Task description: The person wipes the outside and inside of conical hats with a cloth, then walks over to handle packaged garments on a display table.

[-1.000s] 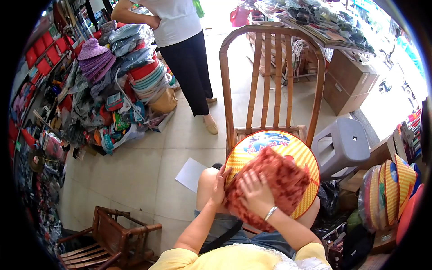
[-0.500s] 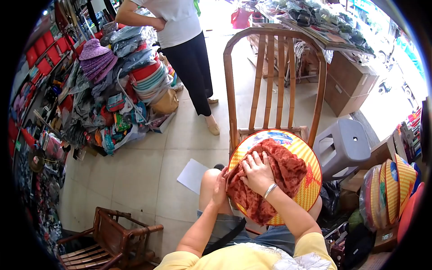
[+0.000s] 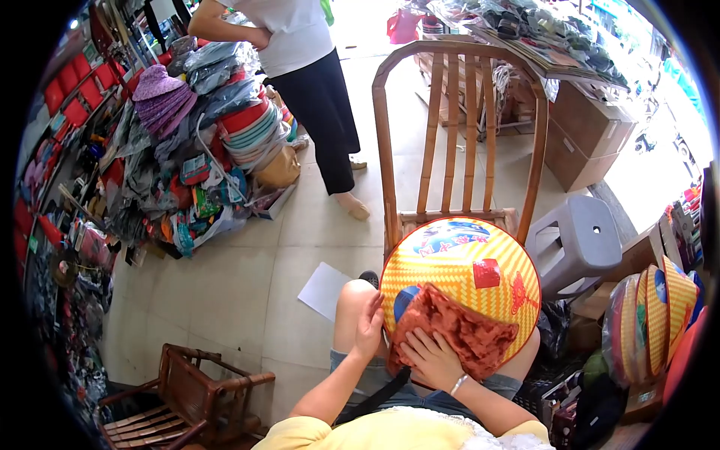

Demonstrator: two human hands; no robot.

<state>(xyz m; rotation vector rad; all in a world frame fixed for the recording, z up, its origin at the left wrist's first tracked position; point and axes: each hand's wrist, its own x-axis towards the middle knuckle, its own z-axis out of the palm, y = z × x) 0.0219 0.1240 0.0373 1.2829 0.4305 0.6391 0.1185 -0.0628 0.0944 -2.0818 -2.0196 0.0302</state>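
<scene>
A round conical woven hat (image 3: 450, 262), yellow and white with a red rim, lies on my lap against the chair. It bears a blue printed picture, red characters and a red square patch. A reddish-brown plush cloth (image 3: 465, 330) is spread over its near part. My right hand (image 3: 435, 360), with a bracelet at the wrist, lies flat on the cloth, fingers stretched out. My left hand (image 3: 369, 322) is held open beside the hat's left rim, its fingers straight; whether it touches the rim I cannot tell.
A bamboo chair (image 3: 386, 135) stands in front of me, with a grey stool (image 3: 585, 232) to its right. More conical hats (image 3: 652, 315) are stacked at right. A small wooden chair (image 3: 187, 390) is at lower left. A person (image 3: 307, 82) stands near piled goods (image 3: 232, 127).
My right hand has drawn the cloth toward me, uncovering the hat's far part with its patch and blue print. My left hand has stayed near the left rim.
</scene>
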